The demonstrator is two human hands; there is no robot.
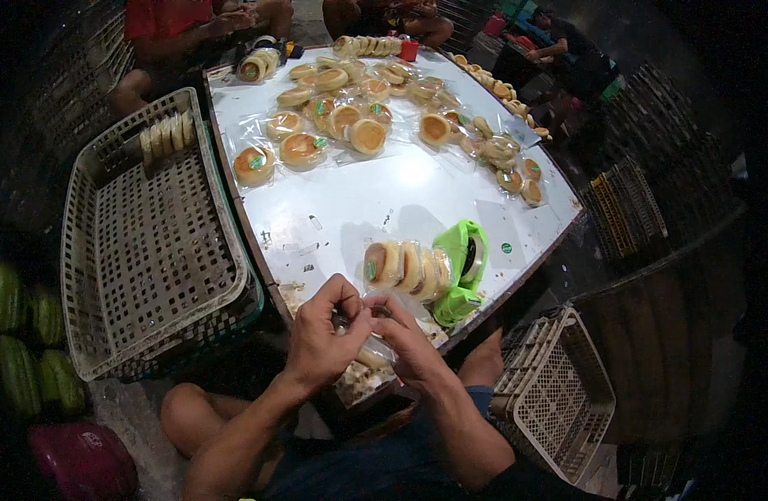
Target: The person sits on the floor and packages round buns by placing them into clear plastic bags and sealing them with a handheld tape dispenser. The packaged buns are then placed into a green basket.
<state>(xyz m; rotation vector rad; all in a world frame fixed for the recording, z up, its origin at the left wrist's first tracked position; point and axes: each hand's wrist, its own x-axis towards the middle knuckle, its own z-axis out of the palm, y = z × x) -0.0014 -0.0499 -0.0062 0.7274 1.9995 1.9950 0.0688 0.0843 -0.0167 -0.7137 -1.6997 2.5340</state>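
My left hand [327, 332] and my right hand [402, 341] meet at the table's near corner, thumbs and fingertips pinching the gathered end of a clear plastic bag. A bagged round bread [373, 356] lies under my fingers, partly hidden by them. Just beyond my hands, several bagged round breads [384, 266] stand on edge in a row against a green tape dispenser [462, 272]. More flat round breads in clear bags [302, 150], some with green stickers, are spread over the far half of the white table [333, 200].
A grey plastic crate [158, 244], stacked on others, holds a short row of bagged breads at the left. A beige crate [565, 394] is at the lower right. Unbagged breads [503, 91] line the far right. Other people sit beyond the table. A maroon object [83, 460] lies lower left.
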